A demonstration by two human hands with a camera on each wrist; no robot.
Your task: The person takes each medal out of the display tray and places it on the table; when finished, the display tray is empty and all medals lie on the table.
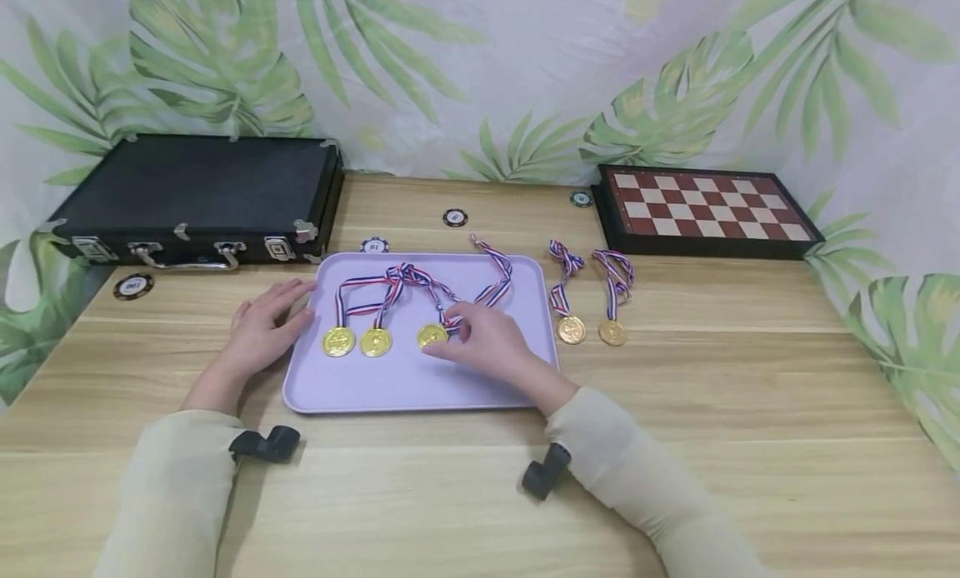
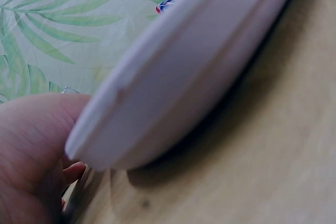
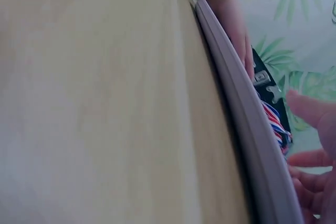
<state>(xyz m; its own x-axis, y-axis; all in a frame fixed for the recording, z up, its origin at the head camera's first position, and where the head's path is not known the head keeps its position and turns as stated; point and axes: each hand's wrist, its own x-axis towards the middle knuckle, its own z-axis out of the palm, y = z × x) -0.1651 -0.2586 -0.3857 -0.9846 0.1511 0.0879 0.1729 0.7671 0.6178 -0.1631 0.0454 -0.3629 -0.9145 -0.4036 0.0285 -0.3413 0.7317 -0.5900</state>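
Observation:
A lilac tray lies on the wooden table. Two gold medals, a left one and a middle one, lie on it with striped red, white and blue ribbons. A third gold medal lies to their right, partly covered by my right hand. That hand's thumb and forefinger are spread beside this medal; whether they touch it is unclear. In the right wrist view, the thumb stands apart from the bent fingers. My left hand rests at the tray's left edge, fingers extended, thumb by the rim.
Two more ribboned medals, one beside another, lie right of the tray. A black case stands back left, a chessboard back right. Poker chips lie about, including one by the case and one behind the tray.

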